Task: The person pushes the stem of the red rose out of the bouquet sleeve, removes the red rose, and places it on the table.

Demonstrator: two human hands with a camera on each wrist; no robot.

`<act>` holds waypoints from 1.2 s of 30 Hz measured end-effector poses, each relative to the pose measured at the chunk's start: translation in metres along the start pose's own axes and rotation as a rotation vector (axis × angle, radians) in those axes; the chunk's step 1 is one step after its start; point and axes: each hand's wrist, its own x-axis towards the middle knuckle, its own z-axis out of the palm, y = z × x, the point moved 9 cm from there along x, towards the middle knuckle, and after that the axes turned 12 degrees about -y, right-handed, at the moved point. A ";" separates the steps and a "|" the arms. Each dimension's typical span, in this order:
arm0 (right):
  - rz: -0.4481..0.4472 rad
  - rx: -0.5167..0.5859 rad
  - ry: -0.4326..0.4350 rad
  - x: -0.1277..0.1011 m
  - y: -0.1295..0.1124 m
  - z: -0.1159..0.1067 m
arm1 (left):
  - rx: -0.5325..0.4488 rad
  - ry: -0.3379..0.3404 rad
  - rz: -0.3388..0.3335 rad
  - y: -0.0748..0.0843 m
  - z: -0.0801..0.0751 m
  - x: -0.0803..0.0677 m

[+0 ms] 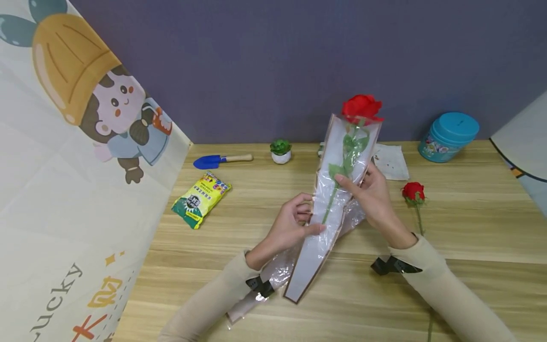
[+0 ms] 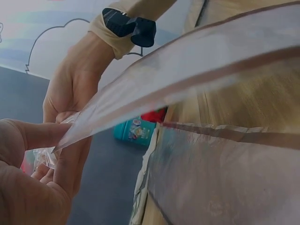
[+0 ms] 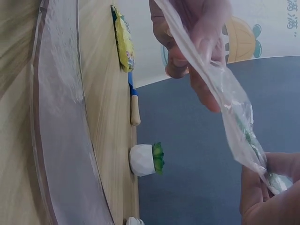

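Note:
A clear, white-backed flower sleeve (image 1: pixel 314 259) with a brown edge slants above the table, its narrow end toward me. Inside it lies a red rose (image 1: pixel 361 106) with green leaves, the bloom standing out of the wide top. My left hand (image 1: pixel 292 223) pinches the sleeve's left edge around its middle, thumb in front. Higher up, my right hand (image 1: pixel 372 198) grips the right edge, its thumb over the stem near the leaves. The right wrist view shows the sleeve edge-on between left hand (image 3: pixel 204 40) and right hand (image 3: pixel 276 201). A second sleeve (image 1: pixel 278 268) lies underneath on the table.
Another red rose (image 1: pixel 413 191) lies right, partly behind my right forearm. Along the back are a blue trowel (image 1: pixel 209 162), a potted succulent (image 1: pixel 280 151), a white cloth (image 1: pixel 392 162) and a blue lidded tub (image 1: pixel 448 137). A yellow-green packet (image 1: pixel 202 199) lies left.

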 end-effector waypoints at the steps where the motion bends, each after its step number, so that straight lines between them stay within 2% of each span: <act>1: -0.002 -0.003 0.000 0.000 0.001 0.001 | 0.002 0.004 -0.001 0.000 0.000 0.000; 7: 0.020 -0.097 0.003 -0.002 0.005 0.007 | 0.038 0.062 0.005 0.000 -0.007 -0.001; 13: 0.022 -0.222 -0.010 -0.003 0.006 0.015 | 0.062 0.087 0.020 0.002 -0.011 -0.002; 20: -0.015 -0.214 -0.037 -0.004 0.011 0.023 | 0.053 0.113 0.014 0.003 -0.014 -0.004; 27: -0.005 -0.198 -0.069 -0.004 0.015 0.031 | 0.032 0.130 0.000 0.003 -0.016 -0.005; 31: -0.008 -0.200 -0.055 -0.005 0.015 0.030 | 0.030 0.124 -0.003 0.003 -0.016 -0.005; 36: -0.021 -0.167 -0.031 -0.005 0.014 0.026 | 0.076 0.100 -0.008 0.004 -0.015 -0.004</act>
